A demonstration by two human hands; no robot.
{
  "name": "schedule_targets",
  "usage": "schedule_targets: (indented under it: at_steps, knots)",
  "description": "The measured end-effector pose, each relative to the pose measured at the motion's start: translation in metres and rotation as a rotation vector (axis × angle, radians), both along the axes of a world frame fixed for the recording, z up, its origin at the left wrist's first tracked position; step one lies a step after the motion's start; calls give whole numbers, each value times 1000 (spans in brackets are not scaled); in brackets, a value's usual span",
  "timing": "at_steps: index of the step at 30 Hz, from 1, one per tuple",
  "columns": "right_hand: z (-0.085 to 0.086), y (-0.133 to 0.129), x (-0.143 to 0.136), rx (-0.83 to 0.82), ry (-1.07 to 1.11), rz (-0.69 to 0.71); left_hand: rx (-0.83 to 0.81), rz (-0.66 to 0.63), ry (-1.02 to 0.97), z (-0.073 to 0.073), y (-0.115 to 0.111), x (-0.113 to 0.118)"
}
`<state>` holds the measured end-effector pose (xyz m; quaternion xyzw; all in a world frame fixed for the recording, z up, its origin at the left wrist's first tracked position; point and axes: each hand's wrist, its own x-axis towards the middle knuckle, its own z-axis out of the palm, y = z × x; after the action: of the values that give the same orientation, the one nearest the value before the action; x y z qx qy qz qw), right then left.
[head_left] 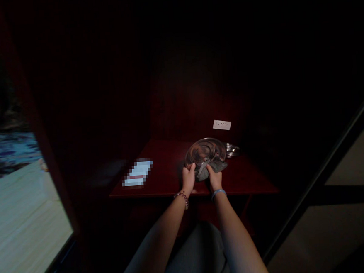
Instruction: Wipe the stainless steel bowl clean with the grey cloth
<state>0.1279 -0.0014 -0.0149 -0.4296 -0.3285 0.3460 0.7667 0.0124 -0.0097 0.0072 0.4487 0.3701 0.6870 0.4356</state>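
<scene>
A round, shiny metal dish (204,149), perhaps a plate or a lid, is tilted up toward me above the dark red shelf (168,162). My left hand (189,178) grips its near left rim, the thumb on top. A grey cloth (220,166) is bunched against the near right rim, and my right hand (215,179) is closed on it, pressing it to the metal. The fingers under the rim are hidden. Just behind the dish, to the right, stands a smaller shiny metal container (232,150), partly covered by it.
A pixelated pale rectangle (137,173) lies on the shelf's left part. On the back wall is a white power socket (222,125). Dark panels enclose both sides; a pale wooden surface (23,226) shows beyond the left panel.
</scene>
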Motion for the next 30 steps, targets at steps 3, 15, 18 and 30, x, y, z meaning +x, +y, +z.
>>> schedule_targets:
  at_steps: [3, 15, 18, 30]
  knots:
    - [1, -1, 0, 5, 3, -11, 26, -13, 14, 2, 1, -1]
    - [7, -8, 0, 17, 37, -68, 115, -204, 183, -3, -1, 5]
    - [8, -9, 0, 19, 29, -59, 105, -200, 208, -5, 1, 5]
    - [4, -2, -1, 81, 30, -12, 67, -14, 265, 1, -2, 0]
